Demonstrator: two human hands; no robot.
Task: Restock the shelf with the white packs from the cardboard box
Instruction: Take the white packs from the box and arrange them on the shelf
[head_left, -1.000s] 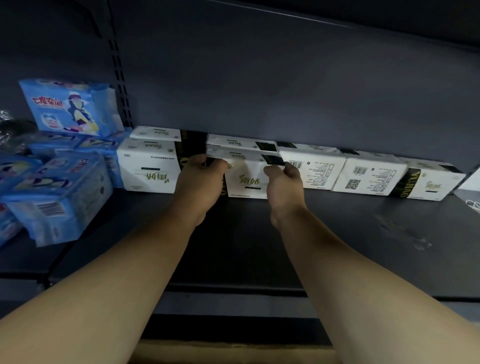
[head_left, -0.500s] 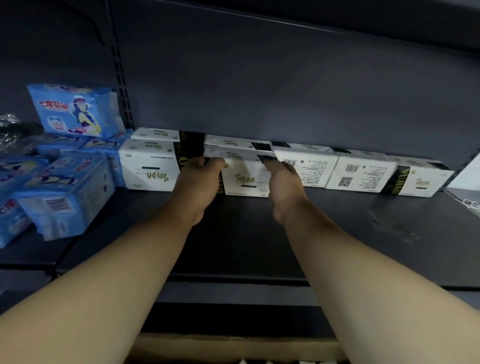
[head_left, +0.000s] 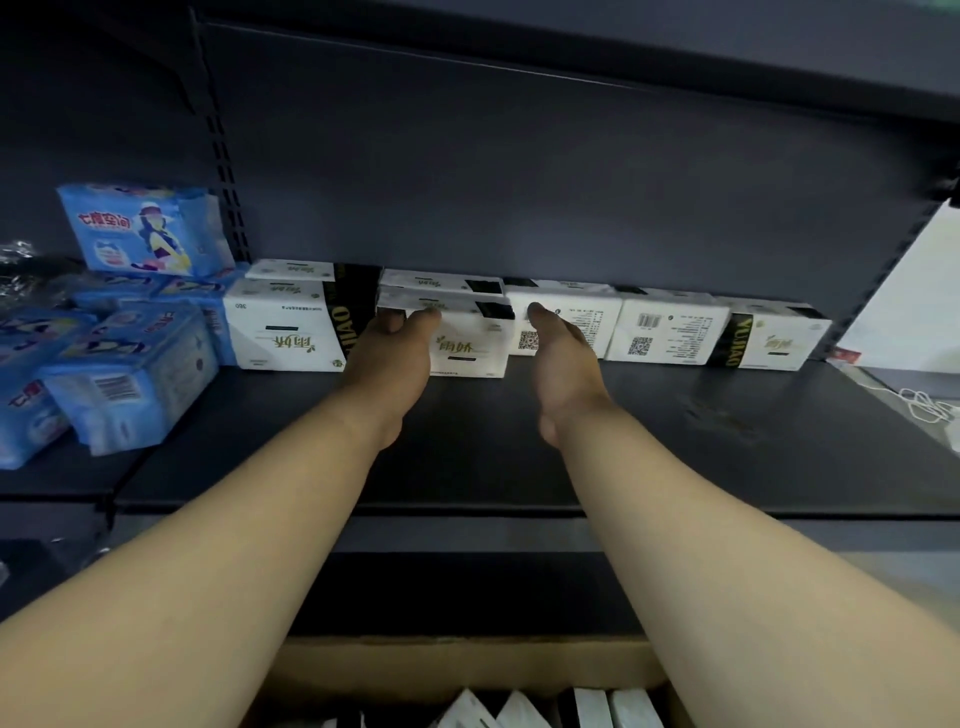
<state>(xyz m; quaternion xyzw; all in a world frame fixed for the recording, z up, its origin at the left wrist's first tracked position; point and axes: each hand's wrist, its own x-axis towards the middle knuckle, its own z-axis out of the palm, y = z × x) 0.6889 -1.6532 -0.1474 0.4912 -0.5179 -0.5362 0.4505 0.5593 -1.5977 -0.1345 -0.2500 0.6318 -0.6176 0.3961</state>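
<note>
A row of white packs stands along the back of the dark shelf (head_left: 675, 457). One white pack (head_left: 470, 345) stands in front of another in the middle of the row. My left hand (head_left: 389, 358) holds this front pack at its upper left corner, with the fingers curled over the top edge. My right hand (head_left: 563, 364) is off that pack, with relaxed fingers, its fingertips close to the neighbouring white pack with a QR code (head_left: 576, 317). The cardboard box (head_left: 467, 670) lies below at the bottom edge, with more white packs (head_left: 592, 706) inside.
Blue packs (head_left: 130, 374) are piled on the shelf's left part, one blue pack (head_left: 145, 228) upright on top. A slotted upright (head_left: 223, 171) runs up the back panel. A white cable (head_left: 924, 405) lies at the far right. Another shelf board hangs overhead.
My right hand has let go of the front pack and moved a little to the right. The pack now stands on the shelf. The view has tilted down, showing the box.
</note>
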